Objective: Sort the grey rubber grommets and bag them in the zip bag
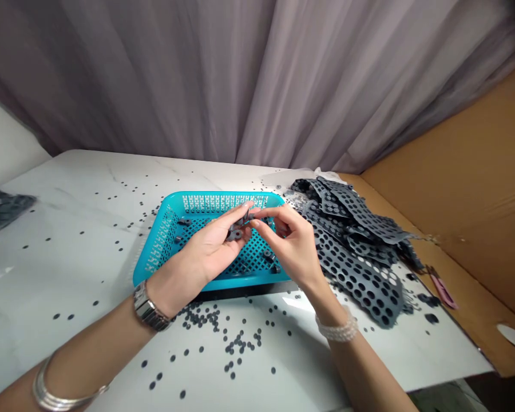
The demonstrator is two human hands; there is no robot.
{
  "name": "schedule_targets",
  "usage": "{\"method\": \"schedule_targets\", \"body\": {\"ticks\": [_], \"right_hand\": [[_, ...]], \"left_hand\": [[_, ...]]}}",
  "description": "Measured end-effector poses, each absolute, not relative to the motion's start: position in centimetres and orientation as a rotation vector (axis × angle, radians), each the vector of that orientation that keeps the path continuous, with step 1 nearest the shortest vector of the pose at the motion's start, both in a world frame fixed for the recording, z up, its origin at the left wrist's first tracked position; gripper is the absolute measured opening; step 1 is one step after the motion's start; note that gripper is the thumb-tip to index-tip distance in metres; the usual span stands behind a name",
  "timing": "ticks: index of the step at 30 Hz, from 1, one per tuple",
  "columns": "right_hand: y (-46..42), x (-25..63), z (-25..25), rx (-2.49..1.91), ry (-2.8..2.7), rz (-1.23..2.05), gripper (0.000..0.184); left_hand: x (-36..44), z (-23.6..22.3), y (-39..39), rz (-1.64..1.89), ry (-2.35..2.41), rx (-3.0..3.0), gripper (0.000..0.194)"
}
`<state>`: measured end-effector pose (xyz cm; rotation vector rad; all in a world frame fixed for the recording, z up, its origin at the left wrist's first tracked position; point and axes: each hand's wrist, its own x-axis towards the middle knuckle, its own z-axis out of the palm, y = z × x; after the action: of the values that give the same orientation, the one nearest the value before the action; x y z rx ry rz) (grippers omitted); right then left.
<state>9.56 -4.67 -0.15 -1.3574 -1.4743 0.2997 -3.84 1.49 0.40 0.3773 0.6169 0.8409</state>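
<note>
My left hand [212,243], with a metal watch at its wrist, is curled around several small dark grey rubber pieces [236,233] above the basket. Thumb and forefinger of my right hand [289,237] pinch one small dark grey rubber piece [251,216] at the fingertips of the left. Below both hands stands a turquoise plastic basket [154,249] with lattice walls. A few similar grey pieces [269,256] lie on its floor. The exact shape of the pieces in my fingers is partly hidden.
Perforated dark rubber sheets [360,274] are heaped right of the basket. Small black discs [240,343] lie scattered over the white table [90,355]. Pink-handled snips [443,289] rest on cardboard at the right. A bag of dark pieces [2,209] sits at the left edge.
</note>
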Motion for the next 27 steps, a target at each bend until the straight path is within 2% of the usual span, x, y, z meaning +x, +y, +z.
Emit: {"method": "schedule_targets", "body": {"ticks": [5,10,12,18,27], "right_hand": [[-4.7,9.6,-0.2,-1.4,-1.534,0.145,0.012],[-4.4,9.8,-0.5,-1.431,-1.512,0.192,0.015],[-4.1,9.9,-0.8,-1.429,-1.42,0.33,0.015],[-3.6,10.5,-1.1,-1.155,-0.837,1.071,0.017],[-3.6,11.0,-0.4,-0.906,-0.512,1.377,0.014]], "left_hand": [[-3.5,0.3,1.5,0.802,0.626,0.388,0.02],[-3.6,0.0,1.5,0.813,0.57,0.323,0.018],[-3.6,0.0,1.5,0.81,0.555,0.279,0.019],[-3.3,0.8,1.2,0.784,0.562,0.145,0.03],[-4.3,0.0,1.8,0.766,0.484,0.119,0.046]]}}
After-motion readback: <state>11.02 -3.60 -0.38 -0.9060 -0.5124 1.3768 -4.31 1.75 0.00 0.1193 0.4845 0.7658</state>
